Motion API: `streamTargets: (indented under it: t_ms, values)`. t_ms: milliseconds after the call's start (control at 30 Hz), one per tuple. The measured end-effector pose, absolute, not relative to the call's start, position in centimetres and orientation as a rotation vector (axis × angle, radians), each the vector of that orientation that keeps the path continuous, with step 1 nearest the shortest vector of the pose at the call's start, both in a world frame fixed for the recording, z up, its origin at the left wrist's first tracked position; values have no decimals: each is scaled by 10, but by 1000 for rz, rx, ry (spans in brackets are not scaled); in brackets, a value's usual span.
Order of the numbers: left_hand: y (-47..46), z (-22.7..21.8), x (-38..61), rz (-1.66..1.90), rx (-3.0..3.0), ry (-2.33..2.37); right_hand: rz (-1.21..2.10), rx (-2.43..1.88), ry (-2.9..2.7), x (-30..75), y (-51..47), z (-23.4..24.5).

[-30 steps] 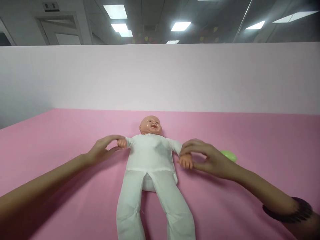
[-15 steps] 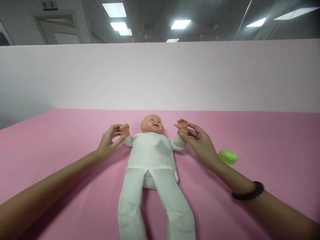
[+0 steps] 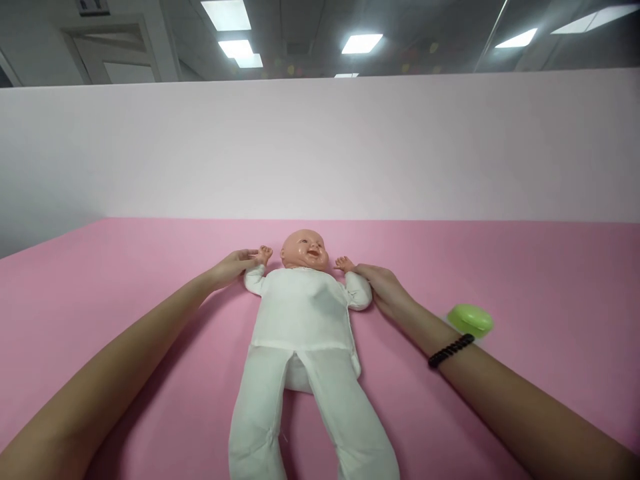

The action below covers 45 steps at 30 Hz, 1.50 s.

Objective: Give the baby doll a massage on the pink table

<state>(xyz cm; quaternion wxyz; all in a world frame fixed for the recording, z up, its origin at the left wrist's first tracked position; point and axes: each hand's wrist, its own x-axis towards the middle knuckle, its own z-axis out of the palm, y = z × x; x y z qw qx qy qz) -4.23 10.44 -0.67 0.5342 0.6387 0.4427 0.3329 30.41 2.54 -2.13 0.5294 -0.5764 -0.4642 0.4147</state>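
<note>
On the pink surface (image 3: 550,287), the doll (image 3: 303,310) lies on its back, legs nearest, apparently so both its arms are within reach. Beside its shoulders, the left hand (image 3: 233,268) and right hand (image 3: 384,283), fingers nearly together, each pinch one wrist, holding its arms bent up.

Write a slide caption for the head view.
Left hand and right hand holding the bent arms of a white-bodied doll on a pink surface.

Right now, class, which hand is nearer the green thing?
Right. The right hand is left of the green thing; the left hand is farther left, across the doll.
</note>
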Motion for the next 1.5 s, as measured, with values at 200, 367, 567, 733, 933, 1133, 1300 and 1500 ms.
streamTargets:
  t_ms: [200,367,567,733,933,1133,1300,1500]
  values:
    - [102,21,-70,680,1696,797,1275,-1195,-1678,328,8,46]
    - [75,48,-53,-60,2076,681,1419,-1194,-2410,321,-22,68]
    - [50,51,-31,-56,2138,834,1244,-1271,-2592,300,-38,54]
    - [69,52,-49,137,2064,708,1292,-1184,-2451,319,-26,74]
    - [97,16,-47,1198,1507,834,846,-1329,-1477,315,-1,48]
    - [101,-25,-32,1133,1620,1298,558,-1724,-1665,313,22,0]
    - [102,-33,-36,955,1843,1467,602,-1932,-1736,316,27,-12]
    - [102,-21,-35,1266,1370,1230,866,-1513,-1289,311,20,11]
